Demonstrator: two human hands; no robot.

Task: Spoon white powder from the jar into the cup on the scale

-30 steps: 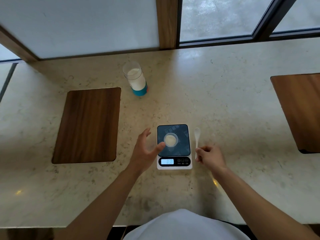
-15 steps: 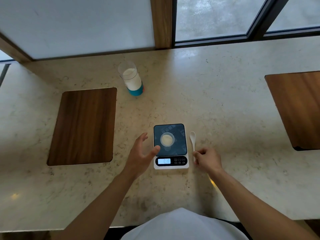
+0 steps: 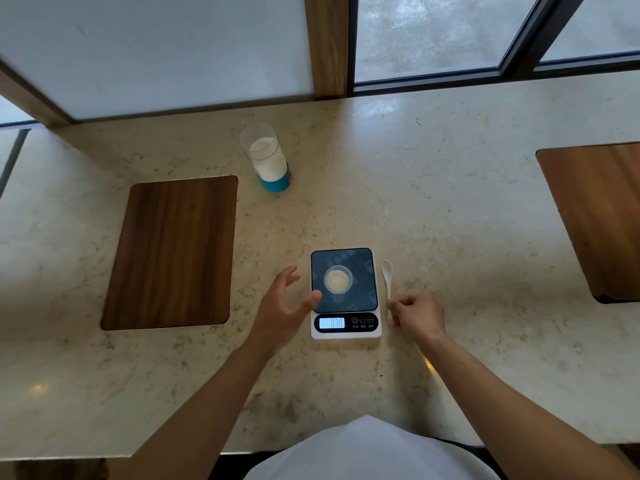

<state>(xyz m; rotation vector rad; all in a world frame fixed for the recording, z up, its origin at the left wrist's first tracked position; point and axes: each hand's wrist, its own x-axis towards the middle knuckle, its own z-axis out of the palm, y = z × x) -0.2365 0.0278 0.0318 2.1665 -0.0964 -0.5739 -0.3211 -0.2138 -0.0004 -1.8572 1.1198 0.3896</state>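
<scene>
A clear jar point(image 3: 266, 161) with a blue base, holding white powder and standing open, is at the back of the counter. Nearer me sits a small scale point(image 3: 360, 268) with a dark platform and a lit display. On the platform stands a small clear cup point(image 3: 338, 280) with some white powder in it. A white spoon point(image 3: 387, 271) lies on the counter along the scale's right side. My right hand point(image 3: 419, 315) pinches the end of its handle. My left hand point(image 3: 280, 313) is open to the left of the scale, its thumb over the platform's left edge, apart from the cup.
A dark wooden board point(image 3: 169, 251) is set in the marble counter on the left, and another wooden board point(image 3: 595, 216) on the right. A window and a wooden post point(image 3: 327, 43) rise behind the counter. The counter's front edge is just before my body.
My left thumb has drawn slightly back from the cup. My right hand stays at the spoon's handle and the spoon still lies beside the scale. The view shifted a little.
</scene>
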